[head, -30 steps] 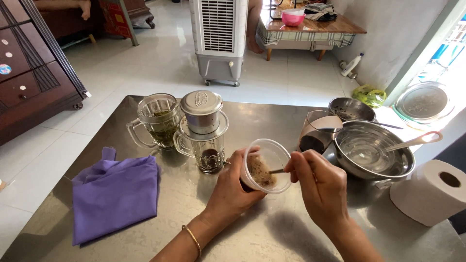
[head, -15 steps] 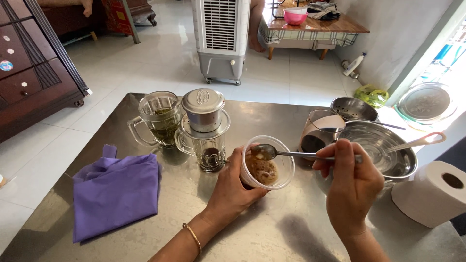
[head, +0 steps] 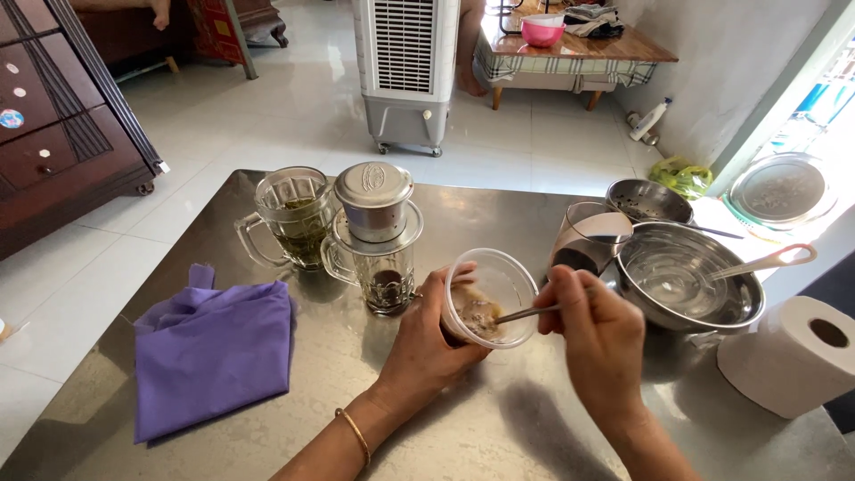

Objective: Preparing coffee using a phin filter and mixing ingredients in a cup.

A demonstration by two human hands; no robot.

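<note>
My left hand (head: 426,338) grips a clear plastic cup (head: 492,296) with brown liquid and foam inside, tilted toward me on the steel table (head: 427,419). My right hand (head: 595,334) holds a metal spoon (head: 521,313) whose bowl is dipped into the cup. Just left of the cup stands a glass mug with a metal drip coffee filter (head: 374,236) on top and dark coffee at its bottom.
A glass mug of green tea (head: 289,220) stands behind the filter. A purple cloth (head: 214,352) lies at the left. At the right are a glass of dark liquid (head: 583,239), two steel bowls (head: 690,276), a ladle (head: 766,261) and a paper roll (head: 788,356).
Half a second ago my right hand held the spoon lifted level over the cup; now the spoon is back down inside the liquid and the hand is closer to the cup.
</note>
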